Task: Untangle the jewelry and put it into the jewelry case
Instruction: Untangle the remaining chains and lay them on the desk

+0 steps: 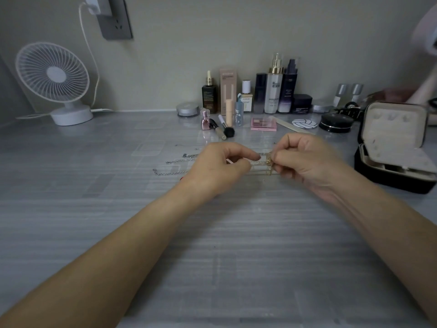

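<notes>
Grey striped tabletop (236, 245) fills the view, backed by a plain wall.

1. Fingers. The thumb and forefinger of the right hand (305, 162) are curled and pinch a small gold piece (268, 162) at its right side. The left hand (220, 166) is likewise curled, and its thumb and forefinger pinch the same gold piece from the left, apparently by a fine strand. The strand is too thin to trace with certainty. The remaining fingers of both hands are folded inward.

2. Task item. The gold piece hangs between the two sets of fingertips, just above the tabletop, with its long axis running left to right.

3. Remaining items. Two silver chains (176, 160) lie on the tabletop just left of the left hand, also stretched left to right.

4. Destination. The jewelry case (383, 179) stands open to the right, its lid upright, near the right hand and well apart from the left.

5. Judgement. Untangling is in progress. Transfer to the case will likely fall to the right hand, which is nearer.

6. Background. Cosmetics (274, 91) line the wall, and a fan (53, 74) stands far left.
</notes>
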